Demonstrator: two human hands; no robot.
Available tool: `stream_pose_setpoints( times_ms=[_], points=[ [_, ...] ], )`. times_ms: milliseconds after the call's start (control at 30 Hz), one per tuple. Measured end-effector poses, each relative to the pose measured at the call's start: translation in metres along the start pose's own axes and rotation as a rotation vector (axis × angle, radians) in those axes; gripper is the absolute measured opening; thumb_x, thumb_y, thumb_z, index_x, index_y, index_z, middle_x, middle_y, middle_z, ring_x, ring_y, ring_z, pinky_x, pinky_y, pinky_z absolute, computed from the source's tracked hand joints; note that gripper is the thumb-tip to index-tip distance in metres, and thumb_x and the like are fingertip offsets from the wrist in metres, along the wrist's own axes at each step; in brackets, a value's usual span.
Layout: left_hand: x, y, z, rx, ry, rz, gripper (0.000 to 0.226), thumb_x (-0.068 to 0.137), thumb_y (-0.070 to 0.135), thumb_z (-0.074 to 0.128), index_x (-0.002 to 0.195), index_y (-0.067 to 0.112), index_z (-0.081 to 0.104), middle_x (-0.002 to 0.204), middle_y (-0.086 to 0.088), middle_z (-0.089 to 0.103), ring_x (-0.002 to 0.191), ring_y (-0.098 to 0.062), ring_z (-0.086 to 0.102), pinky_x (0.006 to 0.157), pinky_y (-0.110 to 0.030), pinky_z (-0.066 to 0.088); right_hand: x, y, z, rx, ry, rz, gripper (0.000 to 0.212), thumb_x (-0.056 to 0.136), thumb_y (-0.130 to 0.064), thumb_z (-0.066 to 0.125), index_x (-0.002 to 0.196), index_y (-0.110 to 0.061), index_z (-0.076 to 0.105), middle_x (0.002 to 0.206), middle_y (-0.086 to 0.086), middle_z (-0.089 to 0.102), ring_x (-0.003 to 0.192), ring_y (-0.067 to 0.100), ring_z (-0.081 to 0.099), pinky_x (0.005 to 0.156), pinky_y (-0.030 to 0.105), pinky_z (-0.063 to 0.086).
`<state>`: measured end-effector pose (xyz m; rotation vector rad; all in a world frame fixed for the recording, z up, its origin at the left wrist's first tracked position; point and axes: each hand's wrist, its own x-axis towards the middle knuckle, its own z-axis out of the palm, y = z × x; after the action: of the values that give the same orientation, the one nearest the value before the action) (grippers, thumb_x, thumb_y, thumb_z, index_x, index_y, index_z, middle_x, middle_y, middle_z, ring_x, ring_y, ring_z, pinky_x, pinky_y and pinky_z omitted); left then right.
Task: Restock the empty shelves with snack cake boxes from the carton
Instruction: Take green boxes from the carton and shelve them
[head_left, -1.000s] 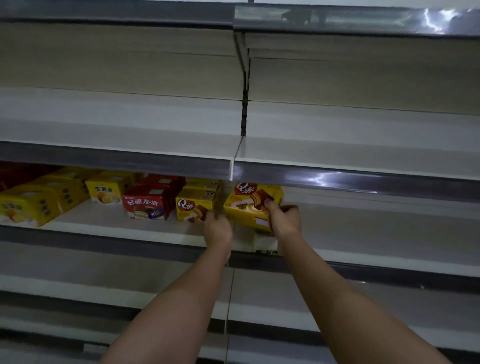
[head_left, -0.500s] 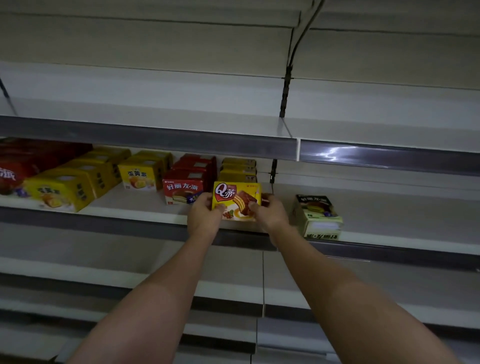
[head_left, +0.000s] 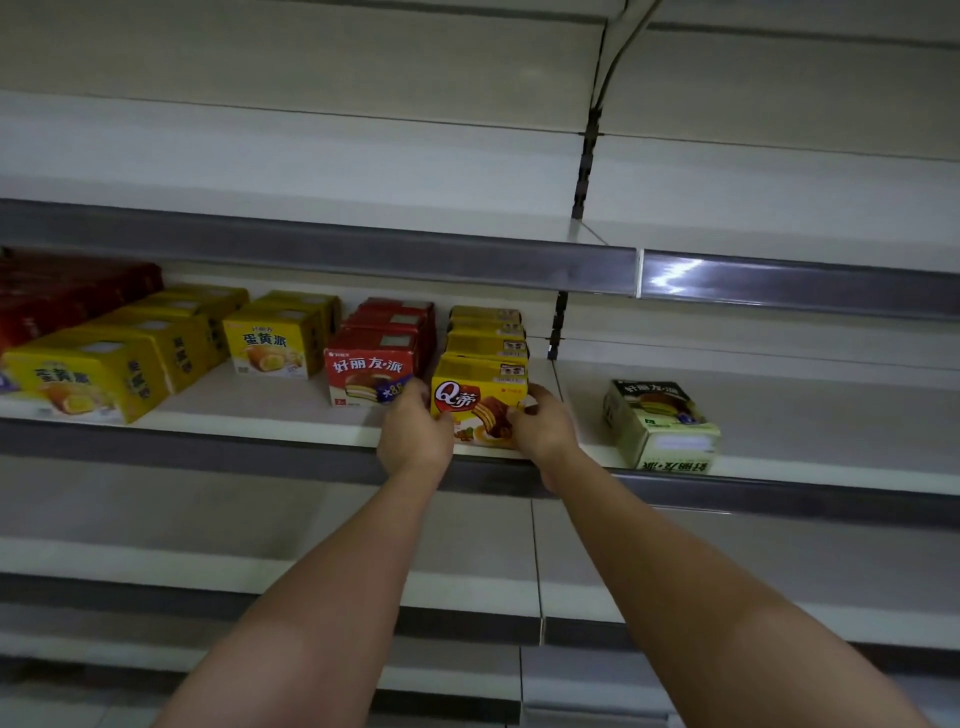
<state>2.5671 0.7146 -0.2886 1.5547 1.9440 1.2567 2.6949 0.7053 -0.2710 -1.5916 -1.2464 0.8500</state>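
At the front edge of the middle shelf (head_left: 291, 423), the yellow Q box (head_left: 480, 397) stands upright — left hand (head_left: 414, 434) and right hand (head_left: 543, 427) grasp its sides. Red box (head_left: 370, 371) touches its left; green box (head_left: 662, 423) lies well apart, right.

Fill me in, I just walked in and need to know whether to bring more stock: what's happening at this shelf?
A person is stocking snack cakes. Both hands, left hand and right hand, grip the sides of a yellow Q box at the front of its row on the middle shelf. Left of it stand red boxes and yellow egg-yolk pie boxes. A lone green box stands to the right, upside down. The rest of that shelf on the right, and the shelves above and below, look bare.
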Motion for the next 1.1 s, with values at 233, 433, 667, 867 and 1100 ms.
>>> stream_pose_setpoints(
  times_ms=[233, 433, 667, 867, 1100],
  points=[
    [0.006, 0.004, 0.003, 0.015, 0.011, -0.059, 0.035, 0.084, 0.026, 0.069, 0.115, 0.016, 0.057, 0.128, -0.010, 0.043, 0.104, -0.029, 0.054, 0.072, -0.034, 0.044, 0.005, 0.000, -0.007, 0.014, 0.035, 0.068, 0.025, 0.095, -0.014, 0.051, 0.120, -0.015, 0.047, 0.111, 0.006, 0.059, 0.100, 0.021, 0.057, 0.091, 0.037, 0.050],
    [-0.022, 0.038, 0.009, -0.113, 0.250, 0.064, 0.016, 0.089, 0.023, 0.056, 0.100, 0.012, 0.052, 0.103, -0.004, 0.053, 0.079, -0.015, 0.048, 0.059, -0.029, 0.034, -0.005, -0.011, -0.049, -0.414, 0.573, -0.164, 0.022, 0.093, -0.018, 0.050, 0.112, -0.016, 0.058, 0.108, 0.004, 0.063, 0.104, 0.023, 0.057, 0.086, 0.033, 0.044],
    [-0.061, 0.086, 0.046, -0.119, 0.033, 0.227, 0.002, 0.094, 0.021, 0.052, 0.094, 0.019, 0.051, 0.096, 0.003, 0.051, 0.079, -0.013, 0.050, 0.059, -0.024, 0.033, -0.004, 0.023, -0.125, -0.439, 0.742, 0.072, 0.042, 0.093, -0.031, 0.048, 0.130, -0.011, 0.046, 0.133, 0.013, 0.050, 0.125, 0.030, 0.039, 0.101, 0.041, 0.028],
    [-0.074, 0.103, 0.098, 0.021, -0.627, 0.128, 0.053, 0.099, 0.050, 0.034, 0.137, 0.014, 0.044, 0.136, -0.009, 0.051, 0.123, -0.030, 0.049, 0.102, -0.039, 0.040, -0.002, 0.043, -0.150, -0.392, 0.356, 0.307, 0.053, 0.097, -0.052, 0.031, 0.123, -0.008, 0.045, 0.117, 0.014, 0.059, 0.111, 0.032, 0.053, 0.094, 0.040, 0.033],
    [-0.079, 0.114, 0.103, -0.370, -0.553, 0.023, 0.057, 0.091, 0.039, 0.058, 0.140, 0.022, 0.035, 0.133, -0.004, 0.047, 0.116, -0.024, 0.052, 0.097, -0.040, 0.046, 0.001, 0.040, -0.146, -0.174, 0.251, 0.094, 0.029, 0.101, -0.023, 0.037, 0.128, -0.013, 0.038, 0.101, 0.007, 0.056, 0.087, 0.025, 0.057, 0.073, 0.036, 0.049]
  ],
)
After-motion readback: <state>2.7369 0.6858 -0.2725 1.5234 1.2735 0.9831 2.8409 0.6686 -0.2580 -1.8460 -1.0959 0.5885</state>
